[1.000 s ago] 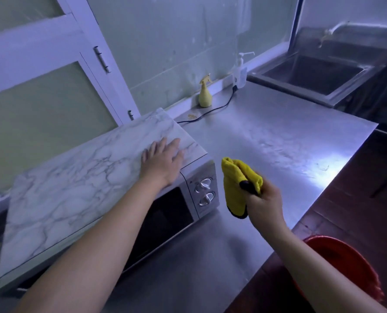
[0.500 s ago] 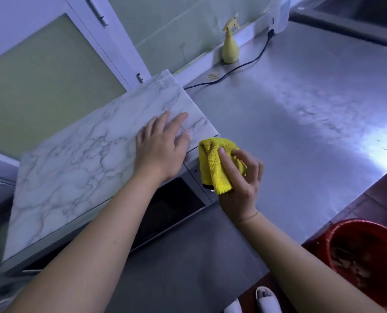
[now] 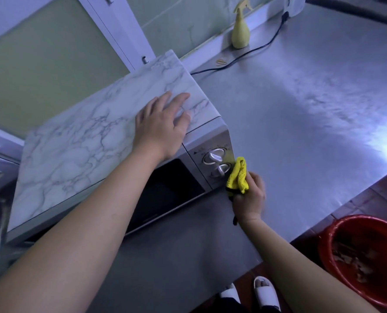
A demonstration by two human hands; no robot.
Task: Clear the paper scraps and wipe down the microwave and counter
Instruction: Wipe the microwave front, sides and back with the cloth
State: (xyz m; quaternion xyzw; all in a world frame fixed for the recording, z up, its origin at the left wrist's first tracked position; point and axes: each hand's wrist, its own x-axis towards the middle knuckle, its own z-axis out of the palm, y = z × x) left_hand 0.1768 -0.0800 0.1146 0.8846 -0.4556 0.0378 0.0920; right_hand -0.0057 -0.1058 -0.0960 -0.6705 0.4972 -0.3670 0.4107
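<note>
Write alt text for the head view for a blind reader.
A person's right hand holds a yellow cloth against the control-panel edge of the microwave, while the left hand rests flat on its marble-patterned top. The microwave stands on a steel counter, a red bucket on the floor beside it.

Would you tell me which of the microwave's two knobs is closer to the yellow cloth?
The lower knob; the cloth is right beside it, while the upper knob lies farther away.
</note>
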